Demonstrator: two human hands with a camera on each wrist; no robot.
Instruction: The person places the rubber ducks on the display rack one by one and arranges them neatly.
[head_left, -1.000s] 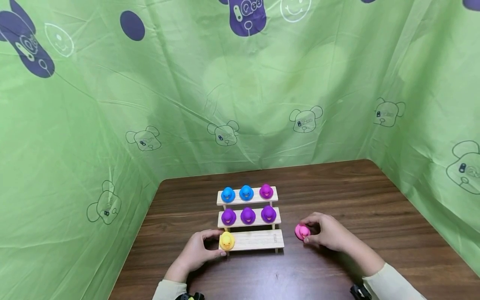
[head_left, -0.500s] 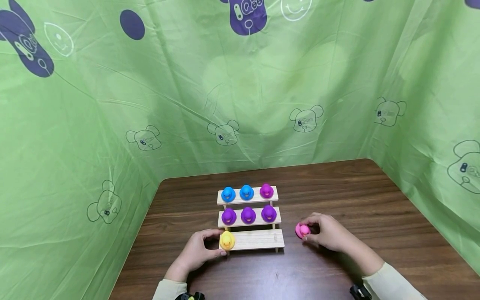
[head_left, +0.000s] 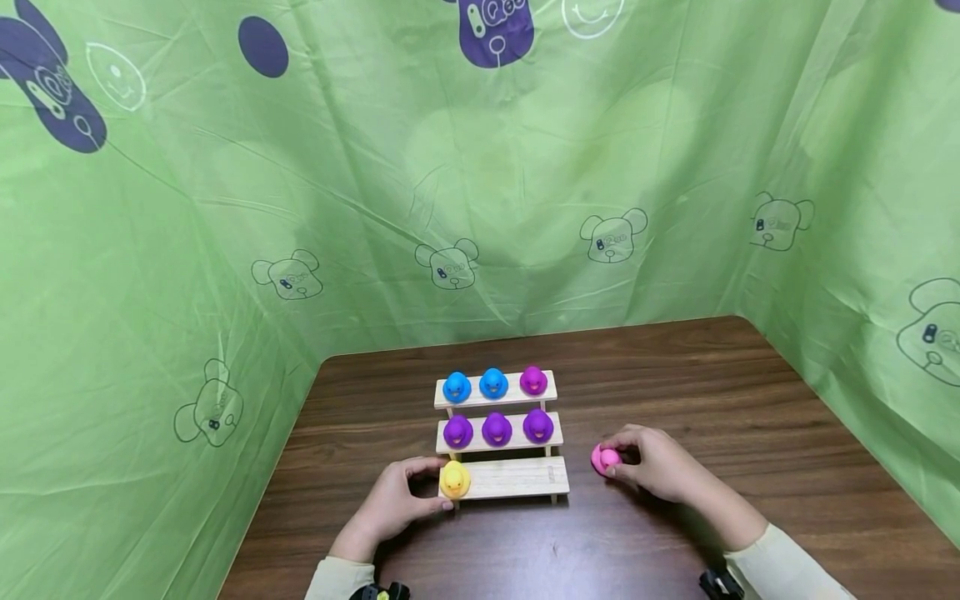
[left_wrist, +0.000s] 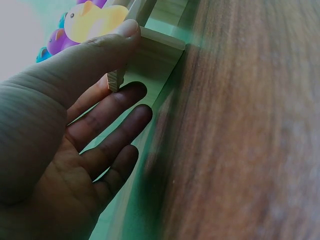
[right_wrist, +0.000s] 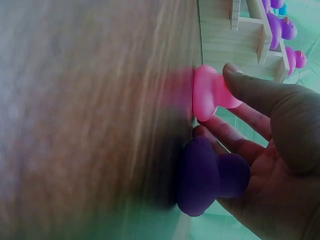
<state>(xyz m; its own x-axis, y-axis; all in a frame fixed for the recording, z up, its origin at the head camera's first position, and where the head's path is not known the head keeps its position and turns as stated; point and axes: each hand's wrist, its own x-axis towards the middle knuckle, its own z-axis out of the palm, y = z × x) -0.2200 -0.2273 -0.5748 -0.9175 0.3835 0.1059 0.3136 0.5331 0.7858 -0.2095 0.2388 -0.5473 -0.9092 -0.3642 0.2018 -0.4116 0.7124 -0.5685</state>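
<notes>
My left hand (head_left: 393, 502) grips the left end of the lowest shelf of a three-tier wooden stand (head_left: 517, 478), its thumb at the front edge. On that shelf, next to the fingers, sits a yellow rubber duck (head_left: 454, 480). Right of the stand, my right hand (head_left: 654, 463) pinches a pink rubber duck (head_left: 602, 459) between thumb and fingers. The right wrist view has the pink duck (right_wrist: 205, 94) resting against the table. Close to the palm there, a dark purple duck (right_wrist: 198, 176) stands on the table; the hand hides it from the head view.
Two blue ducks (head_left: 493, 383) and a magenta duck (head_left: 533, 381) occupy the top shelf. Purple ducks (head_left: 497, 429) line the middle shelf. The brown wooden table (head_left: 675, 358) is bordered by a green patterned cloth (head_left: 525, 283) at the back and sides.
The pink duck has turned slightly in my right fingers, so its beak no longer shows in the head view. My left hand holds the same place on the stand.
</notes>
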